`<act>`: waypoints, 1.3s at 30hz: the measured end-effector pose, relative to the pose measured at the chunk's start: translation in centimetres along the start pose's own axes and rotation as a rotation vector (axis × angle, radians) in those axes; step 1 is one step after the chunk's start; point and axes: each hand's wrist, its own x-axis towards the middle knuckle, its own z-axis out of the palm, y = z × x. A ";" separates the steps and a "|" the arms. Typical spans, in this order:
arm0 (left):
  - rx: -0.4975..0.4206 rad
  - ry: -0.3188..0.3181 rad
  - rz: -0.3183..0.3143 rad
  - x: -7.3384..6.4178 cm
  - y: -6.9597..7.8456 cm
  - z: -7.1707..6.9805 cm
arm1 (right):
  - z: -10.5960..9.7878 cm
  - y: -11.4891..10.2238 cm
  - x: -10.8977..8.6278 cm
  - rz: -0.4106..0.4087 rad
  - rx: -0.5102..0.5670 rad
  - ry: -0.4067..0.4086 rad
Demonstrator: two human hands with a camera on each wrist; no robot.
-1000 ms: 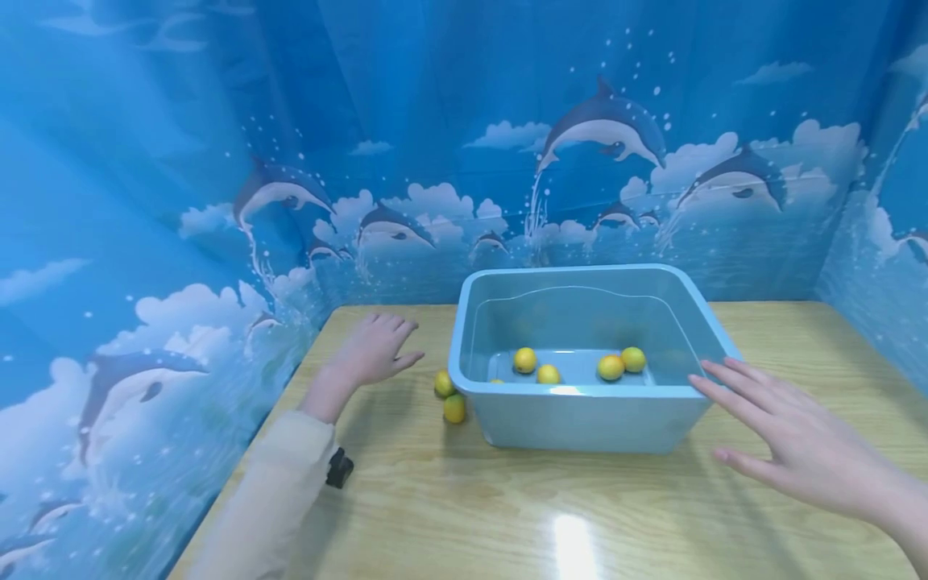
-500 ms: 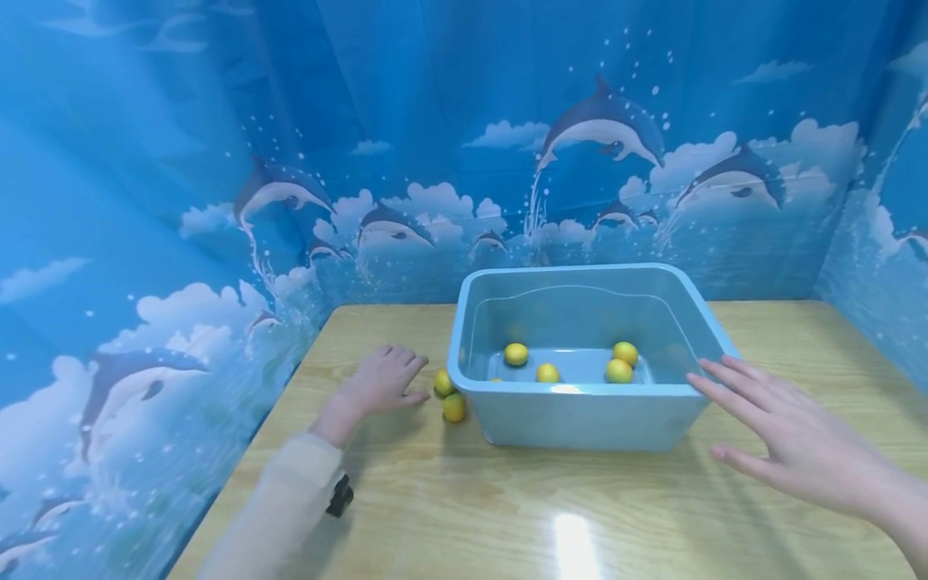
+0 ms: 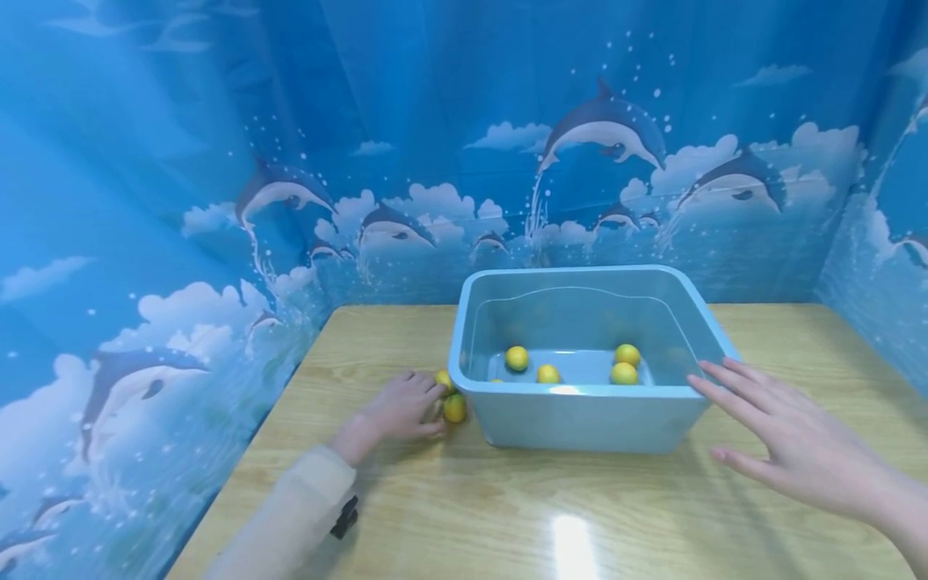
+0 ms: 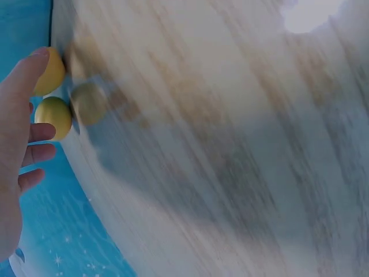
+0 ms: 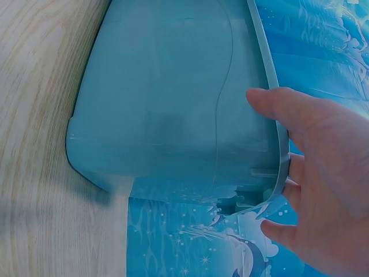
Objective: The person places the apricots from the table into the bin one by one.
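Two small yellow-green citrus fruits, the nearer one (image 3: 455, 408) and the farther one (image 3: 445, 380), lie on the table against the left side of a light-blue plastic bin (image 3: 580, 423). My left hand (image 3: 401, 409) is right beside them, palm down. In the left wrist view its thumb overlaps one citrus fruit (image 4: 52, 72), and its loosely bent fingers reach toward the other fruit (image 4: 53, 117). My right hand (image 3: 797, 443), fingers spread, touches the bin's right front corner with its fingertips. In the right wrist view the thumb (image 5: 268, 103) lies over the rim.
Inside the bin are several more citrus fruits, among them a left one (image 3: 517, 358), a middle one (image 3: 548, 374) and a right one (image 3: 624, 374). The wooden table (image 3: 507, 515) meets a blue dolphin-print curtain (image 3: 435, 121) at the back and left.
My left hand has come down and to the right, up to the two fruits outside the bin. The right-hand fruits inside the bin have rolled slightly. My right hand stays at the bin's corner.
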 end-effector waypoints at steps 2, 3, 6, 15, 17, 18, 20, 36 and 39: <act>-0.014 -0.010 -0.003 0.1 0.2 0.1 | 0.0 0.0 0.1 -0.005 0.002 0.002; -0.013 -0.011 -0.002 0.2 0.2 0.1 | 0.0 0.0 0.1 -0.002 0.001 0.005; 0.011 -0.020 0.007 0.4 0.3 0.3 | 0.0 0.0 0.1 -0.005 -0.002 0.005; 0.046 -0.069 -0.011 0.9 0.9 1.0 | 0.2 -0.1 -0.1 0.014 0.002 0.003; 0.046 -0.067 -0.014 1.0 1.1 1.0 | 0.2 -0.1 -0.1 0.012 0.004 0.004; 0.042 -0.064 -0.012 1.1 1.1 0.9 | 0.1 -0.1 -0.1 0.013 0.003 0.003; 0.039 -0.049 0.001 1.2 1.3 0.8 | 0.1 -0.1 -0.1 0.014 -0.001 0.002; 0.066 0.040 0.058 -0.3 0.1 0.9 | 0.3 0.0 0.1 -0.006 0.008 0.018; 0.078 0.064 0.053 -0.7 -0.2 0.5 | 0.4 0.1 0.1 -0.004 0.010 0.017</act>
